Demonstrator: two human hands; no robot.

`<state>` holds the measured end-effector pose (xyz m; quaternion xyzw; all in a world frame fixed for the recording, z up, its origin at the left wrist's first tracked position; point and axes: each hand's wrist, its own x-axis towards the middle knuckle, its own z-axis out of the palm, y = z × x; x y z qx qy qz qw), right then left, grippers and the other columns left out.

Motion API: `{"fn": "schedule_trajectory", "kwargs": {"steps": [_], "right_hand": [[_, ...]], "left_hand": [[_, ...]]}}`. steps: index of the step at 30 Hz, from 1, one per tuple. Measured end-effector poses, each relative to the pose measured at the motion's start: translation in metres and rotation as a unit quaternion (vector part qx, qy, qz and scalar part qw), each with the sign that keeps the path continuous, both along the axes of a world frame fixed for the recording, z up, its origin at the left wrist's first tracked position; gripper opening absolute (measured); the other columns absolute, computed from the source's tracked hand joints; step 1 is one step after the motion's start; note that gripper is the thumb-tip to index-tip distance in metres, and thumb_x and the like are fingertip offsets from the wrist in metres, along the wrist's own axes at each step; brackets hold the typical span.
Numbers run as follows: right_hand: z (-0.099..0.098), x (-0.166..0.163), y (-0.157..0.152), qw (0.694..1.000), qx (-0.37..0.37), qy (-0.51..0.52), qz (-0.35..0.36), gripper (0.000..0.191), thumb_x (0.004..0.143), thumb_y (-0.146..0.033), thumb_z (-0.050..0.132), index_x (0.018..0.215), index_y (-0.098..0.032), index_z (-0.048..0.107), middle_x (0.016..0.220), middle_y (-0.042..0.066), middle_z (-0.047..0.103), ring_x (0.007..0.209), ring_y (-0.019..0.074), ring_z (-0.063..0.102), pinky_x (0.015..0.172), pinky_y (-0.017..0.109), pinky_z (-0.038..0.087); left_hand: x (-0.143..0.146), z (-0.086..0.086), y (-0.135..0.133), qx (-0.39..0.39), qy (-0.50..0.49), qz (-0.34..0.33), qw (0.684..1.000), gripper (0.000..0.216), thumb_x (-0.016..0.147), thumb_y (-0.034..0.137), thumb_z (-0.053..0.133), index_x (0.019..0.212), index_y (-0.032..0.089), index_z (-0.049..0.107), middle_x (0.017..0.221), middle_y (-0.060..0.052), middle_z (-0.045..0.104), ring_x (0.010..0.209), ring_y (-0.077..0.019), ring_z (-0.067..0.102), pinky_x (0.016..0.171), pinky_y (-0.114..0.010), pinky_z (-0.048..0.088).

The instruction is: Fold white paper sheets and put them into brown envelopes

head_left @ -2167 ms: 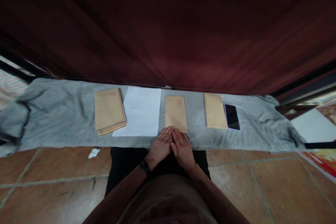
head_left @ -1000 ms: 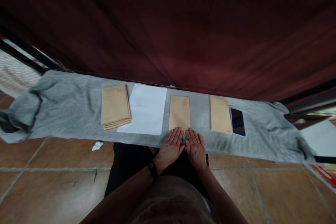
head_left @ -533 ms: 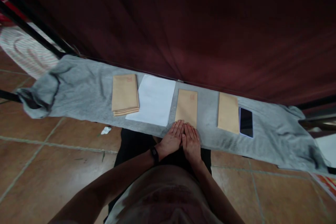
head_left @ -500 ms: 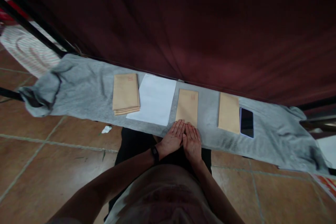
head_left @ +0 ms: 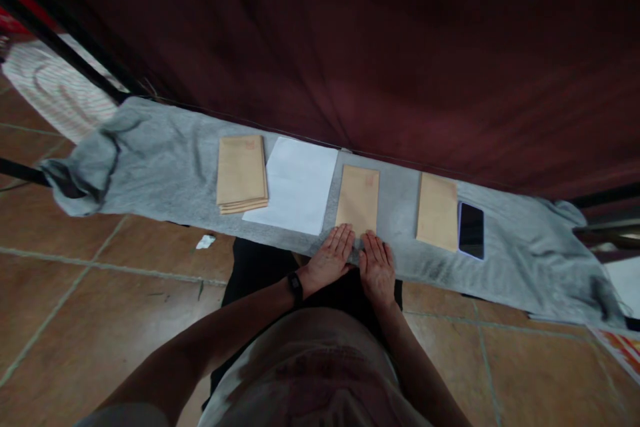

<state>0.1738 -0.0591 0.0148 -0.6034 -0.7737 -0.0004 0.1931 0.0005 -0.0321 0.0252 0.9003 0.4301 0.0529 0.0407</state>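
A brown paper envelope with a faint red stamp mark lies flat in front of me. My left hand rests palm down with straight fingers on its near left corner. My right hand lies flat at the near right corner, fingers stretched out. A small gap parts the two hands, and neither grips anything. The envelope's near edge is partly hidden under the fingers. To the left, a white sheet of paper lies partly beneath a stack of similar envelopes. Another brown envelope lies to the right.
A phone with a dark screen lies right of that envelope. Grey cloth covers the narrow table, rumpled at both ends. A dark red curtain hangs along the far edge. A white scrap lies on the tiled floor.
My hands, which were touching side by side, have moved apart. The right hand has slid to the right; the left has barely moved. The envelope stays in place.
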Motion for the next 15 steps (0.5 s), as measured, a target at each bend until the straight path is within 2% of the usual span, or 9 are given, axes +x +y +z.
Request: {"fn": "schedule_trajectory", "kwargs": {"steps": [10,15], "right_hand": [[0.001,0.016,0.0,0.999,-0.005,0.001,-0.04,0.046,0.105,-0.026,0.034,0.147,-0.014,0.048,0.151,0.012,0.05,0.142,0.0249,0.043,0.119,0.048,0.029],[0.005,0.009,0.002,0.999,-0.013,0.013,-0.045,0.047,0.105,-0.027,0.034,0.147,-0.01,0.047,0.152,0.015,0.048,0.145,0.0253,0.039,0.12,0.047,0.029]], "left_hand": [[0.003,-0.002,0.0,0.02,-0.004,0.013,1.0,0.085,0.09,0.048,0.061,0.154,0.005,0.025,0.16,-0.028,0.024,0.15,-0.0383,0.021,0.122,-0.054,0.024],[0.008,0.001,0.0,0.029,-0.004,0.023,0.999,0.085,0.089,0.051,0.062,0.152,0.002,0.031,0.158,-0.031,0.027,0.149,-0.04,0.023,0.121,-0.054,0.025]]}}
